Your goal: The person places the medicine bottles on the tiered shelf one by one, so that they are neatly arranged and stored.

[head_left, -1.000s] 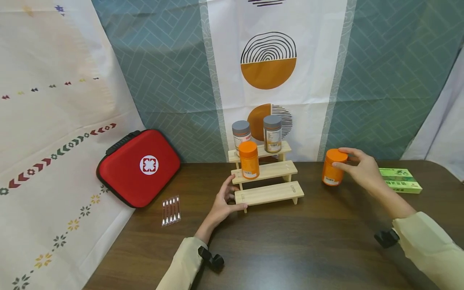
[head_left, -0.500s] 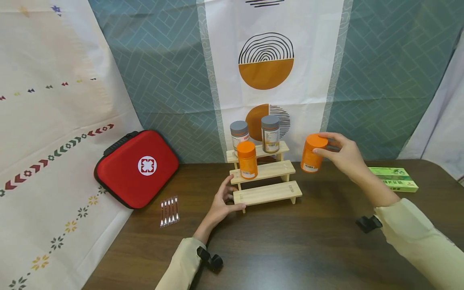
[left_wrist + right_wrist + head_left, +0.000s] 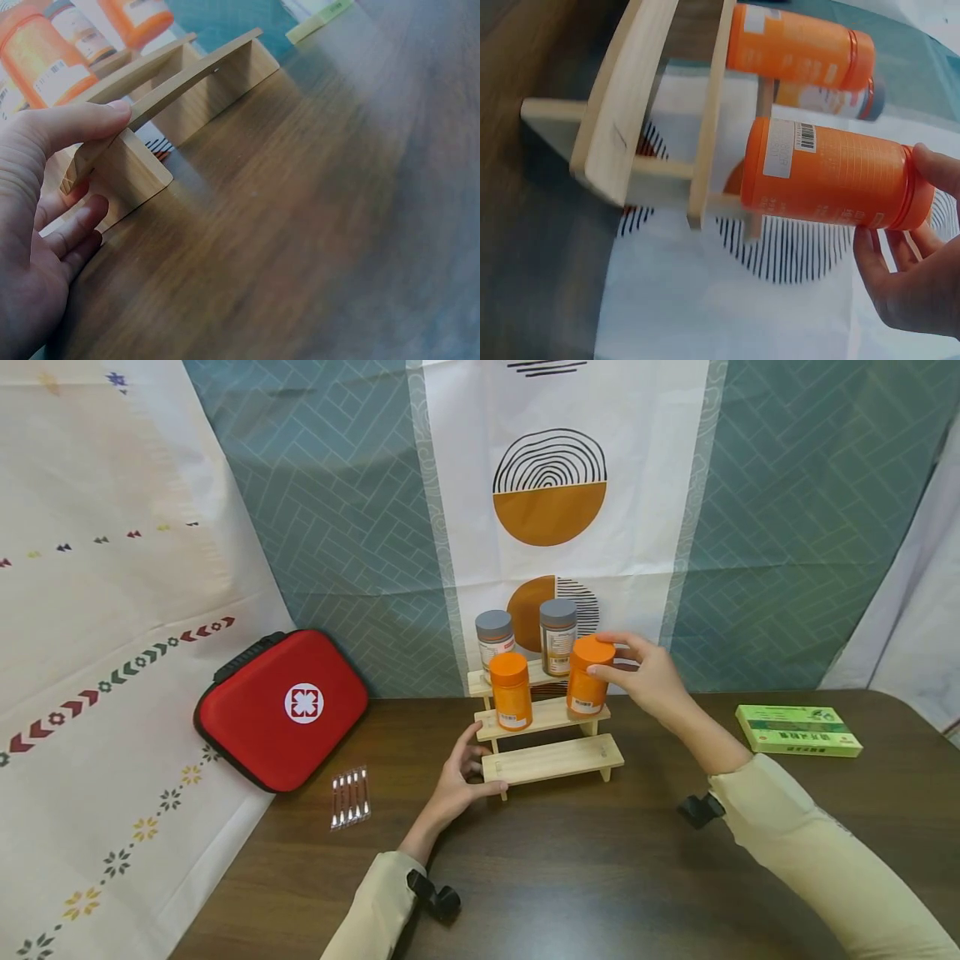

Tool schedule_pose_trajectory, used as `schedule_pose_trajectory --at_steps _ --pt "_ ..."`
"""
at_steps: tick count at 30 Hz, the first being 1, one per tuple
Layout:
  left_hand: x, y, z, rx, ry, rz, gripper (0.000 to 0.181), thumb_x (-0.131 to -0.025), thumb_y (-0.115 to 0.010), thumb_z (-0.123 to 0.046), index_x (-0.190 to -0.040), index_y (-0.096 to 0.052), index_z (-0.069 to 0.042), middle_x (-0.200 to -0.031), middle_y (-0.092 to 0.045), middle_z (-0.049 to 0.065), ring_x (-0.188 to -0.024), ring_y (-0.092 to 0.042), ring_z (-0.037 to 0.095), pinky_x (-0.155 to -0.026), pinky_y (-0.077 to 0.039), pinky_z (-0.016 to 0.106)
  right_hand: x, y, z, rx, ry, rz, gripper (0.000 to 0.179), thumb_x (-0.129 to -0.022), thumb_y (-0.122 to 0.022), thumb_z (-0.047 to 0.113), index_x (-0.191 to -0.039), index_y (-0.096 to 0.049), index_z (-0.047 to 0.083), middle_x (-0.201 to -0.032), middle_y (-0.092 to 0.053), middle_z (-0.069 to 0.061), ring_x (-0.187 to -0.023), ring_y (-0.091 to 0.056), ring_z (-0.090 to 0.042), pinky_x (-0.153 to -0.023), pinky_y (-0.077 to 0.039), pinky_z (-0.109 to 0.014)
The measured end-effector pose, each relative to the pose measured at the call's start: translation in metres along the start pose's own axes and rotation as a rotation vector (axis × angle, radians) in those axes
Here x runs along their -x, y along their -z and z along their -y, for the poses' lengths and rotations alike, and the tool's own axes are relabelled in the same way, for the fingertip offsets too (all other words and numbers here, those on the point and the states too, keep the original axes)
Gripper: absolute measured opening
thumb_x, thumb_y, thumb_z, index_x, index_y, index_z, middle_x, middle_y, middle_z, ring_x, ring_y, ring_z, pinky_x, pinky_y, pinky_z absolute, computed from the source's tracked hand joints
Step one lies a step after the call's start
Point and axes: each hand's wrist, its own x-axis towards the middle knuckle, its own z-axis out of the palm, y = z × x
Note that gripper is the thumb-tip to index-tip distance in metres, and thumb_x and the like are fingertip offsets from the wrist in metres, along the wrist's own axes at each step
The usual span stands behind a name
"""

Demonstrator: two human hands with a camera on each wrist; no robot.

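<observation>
My right hand (image 3: 651, 678) grips an orange jar (image 3: 587, 683) by its lid, thumb on one side and fingers on the other. The jar is upright over the right end of the middle step of a three-step wooden stand (image 3: 558, 760); in the right wrist view a small gap shows between its base (image 3: 756, 165) and the step (image 3: 709, 120). Another orange jar (image 3: 513, 693) stands at that step's left. My left hand (image 3: 452, 789) holds the left end of the lowest step, thumb (image 3: 90, 121) on top and fingers (image 3: 79, 225) below.
On the top step stand two grey-lidded jars (image 3: 558, 639). A red first-aid case (image 3: 281, 714) leans at the left, with a pack of cotton swabs (image 3: 350, 797) before it. A green box (image 3: 798, 731) lies at the right. Patterned cloth (image 3: 795, 527) hangs behind the table (image 3: 585, 860).
My right hand has lifted the orange jar off the table and carried it left, over the middle step. My left hand has stayed at the stand.
</observation>
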Motion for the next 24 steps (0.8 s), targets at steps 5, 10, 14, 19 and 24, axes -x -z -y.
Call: schedule_pose_trajectory --at_steps 5,10,14,19,24 --pt "0.0 0.0 0.0 -0.001 -0.003 -0.004 0.097 -0.077 -0.079 -0.002 -0.154 -0.024 -0.021 -0.119 -0.054 0.025 -0.085 -0.06 0.019 -0.085 -0.048 0.033 -0.006 -0.018 -0.003 -0.032 0.031 0.012 0.054 -0.091 -0.07 0.017 -0.139 -0.05 0.003 -0.142 -0.048 -0.021 -0.126 -0.052 -0.041 -0.104 -0.044 -0.052" --pt "0.001 -0.001 0.0 -0.002 -0.008 0.002 0.097 -0.077 -0.079 -0.003 -0.155 -0.024 -0.02 -0.119 -0.054 0.025 -0.086 -0.06 0.018 -0.085 -0.048 0.033 -0.008 -0.027 -0.005 -0.045 0.033 0.006 0.052 -0.09 -0.07 0.014 -0.138 -0.052 0.003 -0.14 -0.05 -0.02 -0.125 -0.052 -0.039 -0.105 -0.043 -0.05" --pt "0.001 -0.001 -0.001 -0.001 -0.008 0.002 0.097 -0.077 -0.079 -0.003 -0.155 -0.024 -0.021 -0.119 -0.054 0.025 -0.085 -0.06 0.017 -0.085 -0.048 0.033 -0.008 -0.029 -0.004 -0.051 0.027 0.003 0.053 -0.09 -0.07 0.016 -0.138 -0.052 0.003 -0.14 -0.051 -0.021 -0.125 -0.052 -0.039 -0.106 -0.043 -0.051" --pt "0.001 -0.001 -0.002 0.001 -0.01 -0.001 0.097 -0.077 -0.079 -0.003 -0.155 -0.024 -0.02 -0.119 -0.054 0.025 -0.084 -0.06 0.017 -0.085 -0.048 0.032 -0.01 -0.03 -0.005 -0.045 0.038 0.0 0.053 -0.091 -0.07 0.018 -0.138 -0.051 0.003 -0.139 -0.05 -0.022 -0.125 -0.051 -0.039 -0.107 -0.042 -0.051" --pt "0.002 -0.001 -0.002 -0.002 -0.002 -0.003 0.098 -0.076 -0.079 -0.002 -0.155 -0.023 -0.02 -0.119 -0.054 0.026 -0.085 -0.06 0.017 -0.085 -0.048 0.033 -0.012 -0.033 -0.01 -0.035 0.043 -0.004 0.051 -0.092 -0.068 0.018 -0.138 -0.051 0.005 -0.139 -0.05 -0.02 -0.122 -0.051 -0.037 -0.106 -0.043 -0.05"
